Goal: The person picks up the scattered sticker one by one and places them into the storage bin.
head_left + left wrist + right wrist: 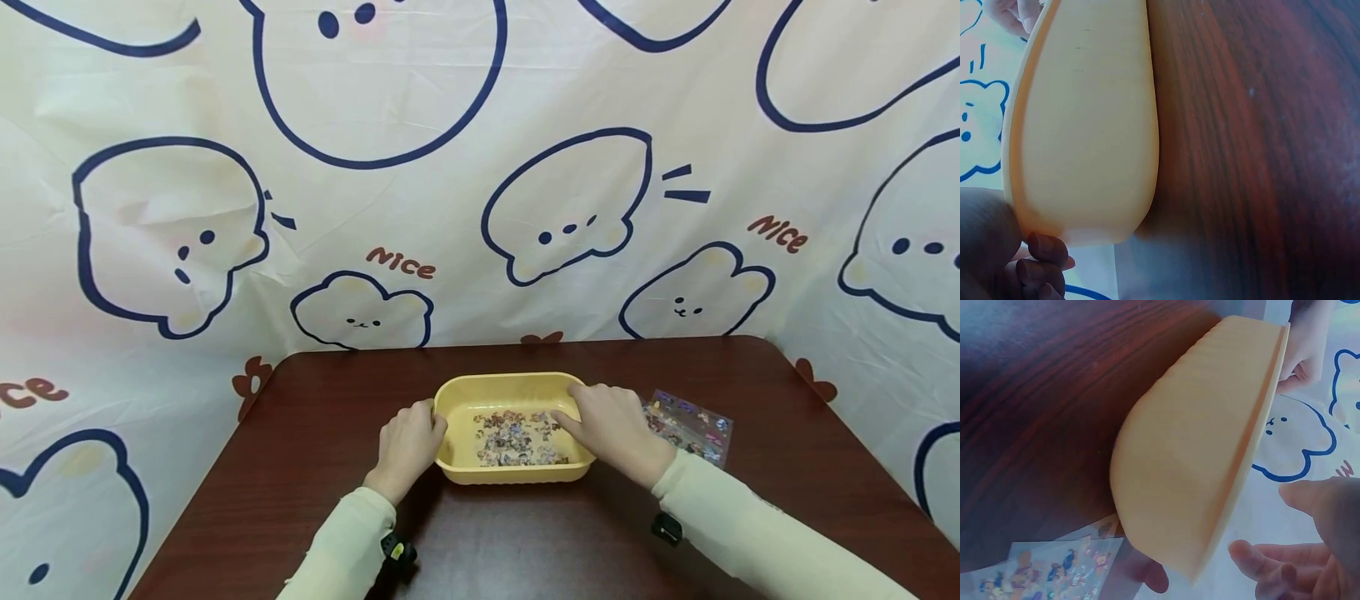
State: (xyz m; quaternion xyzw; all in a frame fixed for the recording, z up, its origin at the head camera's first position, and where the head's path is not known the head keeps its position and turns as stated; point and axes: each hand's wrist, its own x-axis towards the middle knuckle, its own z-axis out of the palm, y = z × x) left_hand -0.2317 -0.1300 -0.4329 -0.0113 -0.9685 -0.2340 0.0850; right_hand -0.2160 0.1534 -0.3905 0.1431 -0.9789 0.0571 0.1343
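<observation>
A yellow plastic basin [506, 475] stands on the table, with many small multicoloured pieces [517, 440], looking like jigsaw pieces, spread over its bottom. My left hand [408, 446] grips the basin's left end; the left wrist view shows its fingers [1047, 250] curled beneath the rim. At the right end is my right hand [618, 429], thumb reaching over the inside of the basin. In the right wrist view its thumb and one finger [1244, 553] are spread apart from the rim, while another fingertip [1157, 577] shows on the basin's outer side.
Beside my right hand, a clear sheet or bag with small cartoon pictures [693, 425] lies on the dark brown table [517, 542]. A white cloth printed with cartoon bears [450, 200] hangs behind the table and along its sides.
</observation>
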